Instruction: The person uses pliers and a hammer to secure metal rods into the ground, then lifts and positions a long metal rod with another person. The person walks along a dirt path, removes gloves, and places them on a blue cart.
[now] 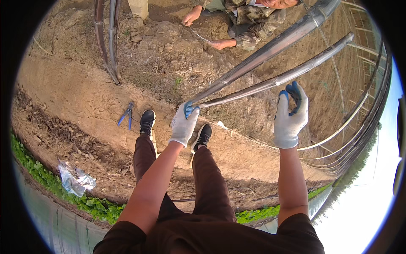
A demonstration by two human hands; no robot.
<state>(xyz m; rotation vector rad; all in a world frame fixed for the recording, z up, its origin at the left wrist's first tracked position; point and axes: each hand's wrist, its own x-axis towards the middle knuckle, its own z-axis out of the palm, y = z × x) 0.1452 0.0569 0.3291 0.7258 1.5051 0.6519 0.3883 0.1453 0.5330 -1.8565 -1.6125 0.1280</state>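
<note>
My left hand (183, 126), in a white work glove with blue on the fingers, is at the lower ends of two bamboo poles. Its thumb and fingers are closed together; whatever lies between them is hidden. The thick bamboo pole (270, 47) and the thinner bamboo pole (277, 80) slant up to the right from there. My right hand (292, 120), gloved alike, is raised beside the thinner pole. Its fingers curl, with a gap between thumb and fingertips, and nothing shows in it. Blue-handled pliers (126, 115) lie on the soil near my left shoe.
Across the poles a co-worker (253, 25) in a camouflage jacket holds a thin strip (199, 34) between both hands. Two more poles (105, 40) stand at upper left. Clear plastic (75, 178) lies by green plants (99, 207). Curved frame poles (359, 101) line the right.
</note>
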